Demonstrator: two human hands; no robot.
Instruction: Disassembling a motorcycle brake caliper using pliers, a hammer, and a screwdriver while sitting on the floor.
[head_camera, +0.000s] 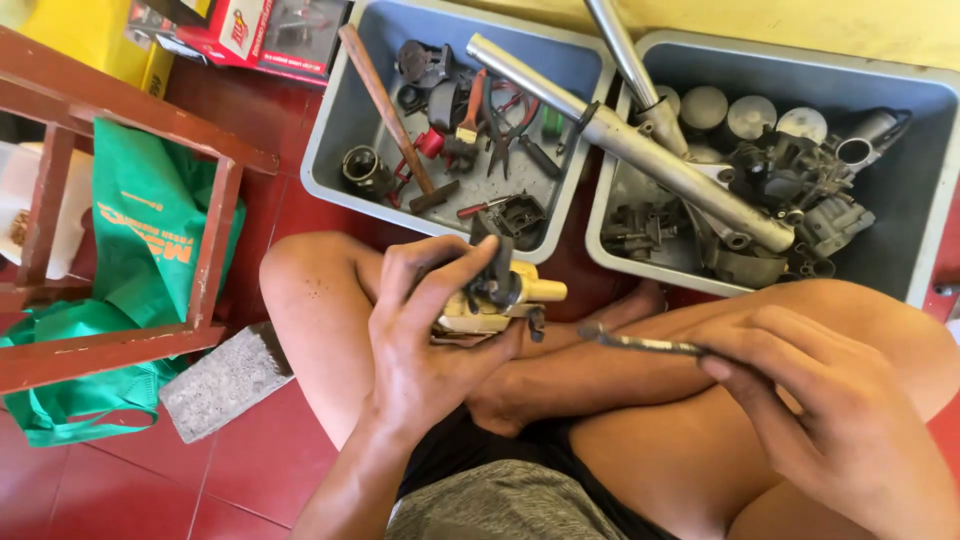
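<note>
A: What is each hand doing?

B: The left hand (425, 335) clasps a small cream and black engine part (497, 298) above the lap; the right hand (820, 420) pinches a thin metal tool (640, 343).

A: How would it handle?

B: Rigid, probably oily; best gripped round its body.

A: The trays?

B: The left grey tray (335, 130) holds a hammer (392, 115) and pliers; the right grey tray (925, 200) metal tubes and engine parts.
</note>
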